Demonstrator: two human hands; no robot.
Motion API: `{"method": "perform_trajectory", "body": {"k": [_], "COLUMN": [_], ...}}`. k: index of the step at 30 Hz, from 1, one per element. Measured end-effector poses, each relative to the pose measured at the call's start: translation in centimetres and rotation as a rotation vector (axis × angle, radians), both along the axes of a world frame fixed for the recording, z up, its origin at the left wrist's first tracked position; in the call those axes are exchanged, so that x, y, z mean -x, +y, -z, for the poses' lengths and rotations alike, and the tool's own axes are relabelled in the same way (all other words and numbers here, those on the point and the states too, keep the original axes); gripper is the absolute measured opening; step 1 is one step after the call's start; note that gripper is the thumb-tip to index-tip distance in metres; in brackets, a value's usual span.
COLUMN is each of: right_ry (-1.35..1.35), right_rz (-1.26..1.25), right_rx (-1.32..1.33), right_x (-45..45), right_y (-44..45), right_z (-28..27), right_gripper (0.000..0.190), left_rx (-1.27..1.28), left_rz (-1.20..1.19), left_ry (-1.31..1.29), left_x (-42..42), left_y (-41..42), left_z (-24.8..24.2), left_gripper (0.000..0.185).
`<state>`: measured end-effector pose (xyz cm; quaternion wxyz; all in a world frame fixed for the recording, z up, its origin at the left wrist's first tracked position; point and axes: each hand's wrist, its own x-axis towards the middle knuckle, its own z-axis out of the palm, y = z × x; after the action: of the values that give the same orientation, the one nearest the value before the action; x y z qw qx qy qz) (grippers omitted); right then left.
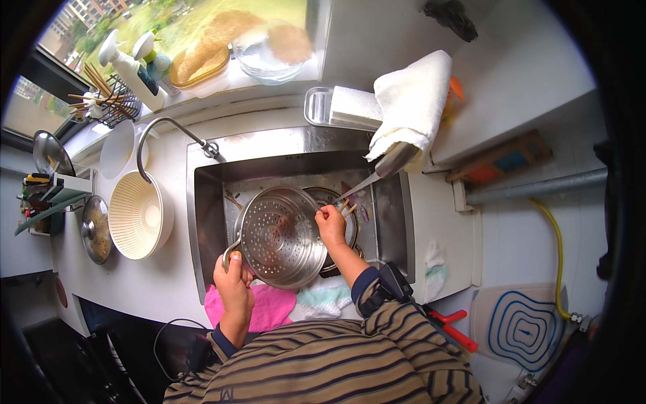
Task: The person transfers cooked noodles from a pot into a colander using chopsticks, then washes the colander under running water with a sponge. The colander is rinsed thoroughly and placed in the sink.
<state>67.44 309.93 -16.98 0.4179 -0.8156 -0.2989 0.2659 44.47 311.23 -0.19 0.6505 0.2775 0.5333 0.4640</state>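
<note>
My left hand [234, 285] is closed around one side handle of a perforated stainless-steel steamer pot [282, 237]. At its opposite rim is my right hand [330, 225], with the fingers curled; the second handle is hidden by them. The steamer is held tilted over the sink basin [212, 222]. Water runs from the faucet [396, 159] beside my right hand. Beneath and to the right of the steamer, other round cookware [357, 222] lies partly hidden in the sink, with chopsticks [349, 209] and food scraps near it.
Left of the sink stand a cream colander [136, 217] and a glass lid [96, 227]. A pink cloth [272, 305] and a pale green-white cloth [325, 298] lie on the front edge. Behind are a white sponge block [356, 105], a white towel [414, 96] and spray bottles [133, 76].
</note>
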Motion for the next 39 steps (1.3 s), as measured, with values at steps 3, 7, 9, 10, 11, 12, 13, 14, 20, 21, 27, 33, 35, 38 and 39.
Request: {"method": "perform_trajectory", "body": {"k": [3, 7, 9, 10, 11, 12, 13, 14, 20, 21, 27, 33, 35, 38, 39], "right_ry": [0.426, 0.698, 0.7, 0.718, 0.692, 0.665, 0.633, 0.655, 0.878, 0.924, 1.356, 1.48, 1.446, 1.406, 1.4], "right_rz": [0.12, 0.223, 0.241, 0.265, 0.27, 0.275, 0.269, 0.289, 0.188, 0.189, 0.205, 0.205, 0.276, 0.37, 0.386], "right_rx": [-0.042, -0.073, -0.087, -0.07, -0.038, -0.007, -0.006, 0.008, 0.004, -0.013, -0.081, -0.136, -0.113, -0.295, -0.394], "right_x": [0.0, -0.1, -0.1, 0.0, 0.1, 0.1, 0.1, 0.1, -1.9, -2.6, -7.4, -11.4, -11.7, -11.2, -10.7], "right_y": [0.1, 0.1, 0.3, 0.5, 0.7, 1.0, 1.2, 1.4, 0.1, -0.4, -3.3, -5.7, -6.3, -6.5, -6.3], "right_z": [1.3, 1.1, 0.5, 0.3, 0.0, -0.2, -0.2, -0.2, -0.8, -1.3, -6.5, -8.3, -7.5, -6.1, -5.7], "right_gripper": [0.014, 0.018, 0.018, 0.018, 0.018, 0.019, 0.019, 0.02, 0.026, 0.024, 0.045, 0.038, 0.035, 0.029, 0.028], "left_rx": [-0.014, -0.02, -0.018, -0.019, -0.018, -0.022, -0.025, -0.028, 0.018, -0.049, -0.772, -1.442, -1.579, -1.667, -1.469], "left_rz": [-0.045, -0.063, -0.063, -0.062, -0.063, -0.054, -0.048, -0.043, -0.065, 0.005, 0.564, 1.04, 1.144, 1.14, 1.023], "left_ry": [-0.009, -0.027, -0.029, -0.033, -0.043, -0.034, -0.036, -0.038, -0.007, 0.006, 0.581, 0.627, 0.705, 0.87, 0.836], "left_x": [-0.1, -0.1, -0.1, -0.1, 0.0, 0.0, 0.0, 0.0, -0.8, -1.0, -2.8, -5.0, -4.9, -4.2, -4.1], "left_y": [-0.7, -0.8, -0.8, -0.8, -0.9, -0.9, -0.9, -1.0, -0.2, 0.0, -0.8, 1.6, 2.2, 2.9, 2.7], "left_z": [0.0, 0.1, 0.1, 0.2, 0.2, 0.3, 0.3, 0.3, -0.8, -1.3, -5.0, -5.8, -5.9, -5.8, -5.6], "left_gripper": [0.012, 0.011, 0.01, 0.01, 0.01, 0.01, 0.011, 0.011, 0.013, 0.013, 0.01, 0.017, 0.02, 0.028, 0.035]}}
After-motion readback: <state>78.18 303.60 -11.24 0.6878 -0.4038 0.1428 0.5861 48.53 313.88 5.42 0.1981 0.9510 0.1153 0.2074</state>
